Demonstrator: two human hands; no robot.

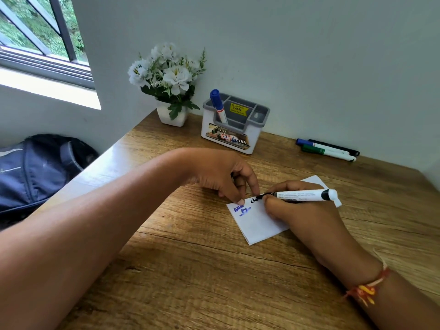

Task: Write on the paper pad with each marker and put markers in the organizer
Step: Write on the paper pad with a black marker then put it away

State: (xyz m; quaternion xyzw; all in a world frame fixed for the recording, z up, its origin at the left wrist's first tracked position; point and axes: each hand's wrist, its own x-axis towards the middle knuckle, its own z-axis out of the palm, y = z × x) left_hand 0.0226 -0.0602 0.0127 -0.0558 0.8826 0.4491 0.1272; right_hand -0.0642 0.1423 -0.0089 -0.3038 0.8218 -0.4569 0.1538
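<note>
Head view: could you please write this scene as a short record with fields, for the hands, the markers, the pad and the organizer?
Left hand: fingertips press a corner of the paper pad
Right hand: holds the black marker, tip on the pad
Writing: blue writing done, black marks begun
Organizer: one blue marker stands in its left compartment
Loose: three markers lie on the desk by the wall
Other: flower pot, dark bag

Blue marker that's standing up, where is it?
In the head view, the blue marker stands tilted in the left compartment of the grey-and-white organizer, at the back of the wooden desk, just right of the white flower pot.
</note>
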